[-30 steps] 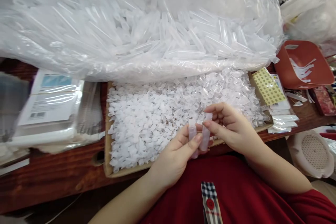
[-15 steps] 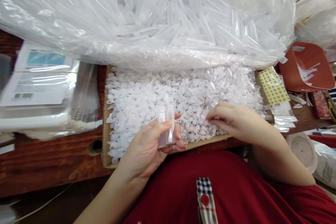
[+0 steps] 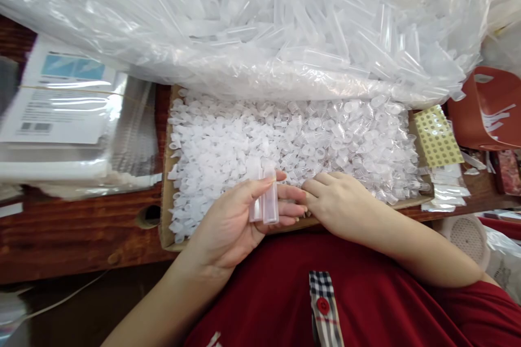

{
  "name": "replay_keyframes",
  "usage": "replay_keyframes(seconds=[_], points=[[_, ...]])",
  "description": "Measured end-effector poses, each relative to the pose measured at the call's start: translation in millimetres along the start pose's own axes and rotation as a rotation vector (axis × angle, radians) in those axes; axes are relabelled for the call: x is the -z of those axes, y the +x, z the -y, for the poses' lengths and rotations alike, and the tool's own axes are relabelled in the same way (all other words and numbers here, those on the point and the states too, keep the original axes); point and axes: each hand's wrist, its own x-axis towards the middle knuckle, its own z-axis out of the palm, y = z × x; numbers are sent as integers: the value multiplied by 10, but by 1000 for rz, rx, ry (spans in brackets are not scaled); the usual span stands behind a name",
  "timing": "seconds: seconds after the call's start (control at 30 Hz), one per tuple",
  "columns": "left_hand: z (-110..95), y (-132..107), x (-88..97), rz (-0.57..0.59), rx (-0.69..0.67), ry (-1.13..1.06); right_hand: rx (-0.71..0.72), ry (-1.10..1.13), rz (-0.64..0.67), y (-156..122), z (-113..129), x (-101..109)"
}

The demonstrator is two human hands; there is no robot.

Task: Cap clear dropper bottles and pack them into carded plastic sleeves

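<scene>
Two clear plastic tubes [image 3: 270, 203] stand side by side in my left hand [image 3: 232, 217], pinned under the thumb with the fingers behind them. My right hand [image 3: 342, 200] is closed, its fingertips bent down beside the fingers of my left hand; whatever they pinch is hidden. Both hands are over the front edge of a shallow cardboard box [image 3: 166, 211]. White plastic nozzle-like caps [image 3: 220, 141] fill the box's left side. Clear threaded plastic pieces [image 3: 350, 130] fill its right side.
Behind the box lies a big clear bag [image 3: 244, 73] full of translucent tubes. Printed cards in plastic sleeves [image 3: 73, 103] lie at left. On the right are a yellow dotted sticker sheet [image 3: 437, 135] and a reddish-brown bin [image 3: 476, 103]. The wooden table [image 3: 81, 238] has a round hole.
My right hand has moved left and down from the clear pieces to the fingers of my left hand. The left hand still holds the two tubes. The view has shifted slightly.
</scene>
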Motion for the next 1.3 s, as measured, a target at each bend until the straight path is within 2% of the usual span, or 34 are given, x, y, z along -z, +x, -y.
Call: replay_keyframes(seconds=[0.07, 0.13, 0.2, 0.27, 0.4, 0.47, 0.57, 0.7, 1.0, 1.17, 1.3], points=[[8, 2, 11, 17, 3, -4, -19, 41, 4, -35, -10, 23], [28, 4, 17, 68, 1, -3, -114, 142, -61, -100, -33, 44], [58, 7, 13, 142, -20, 15, -288, 342, -201, -175, -57, 53], [98, 11, -3, 223, -51, 70, -421, 665, -361, -230, -69, 44], [202, 30, -51, 380, -75, 273, -426, 1378, -594, -206, -53, 0], [245, 43, -73, 442, -69, 363, -434, 1615, -630, -155, -39, -16], [279, 67, -99, 475, -75, 466, -458, 1823, -607, -114, -28, -34], [284, 101, -122, 466, -117, 601, -460, 1913, -634, -142, -24, -71], [264, 104, -232, 421, -185, 851, -440, 1830, -687, -191, 15, -161], [301, 93, -258, 301, -265, 899, -365, 1854, -721, -208, 47, -210], [301, 63, -263, 232, -307, 915, -322, 1742, -709, -224, 48, -210]])
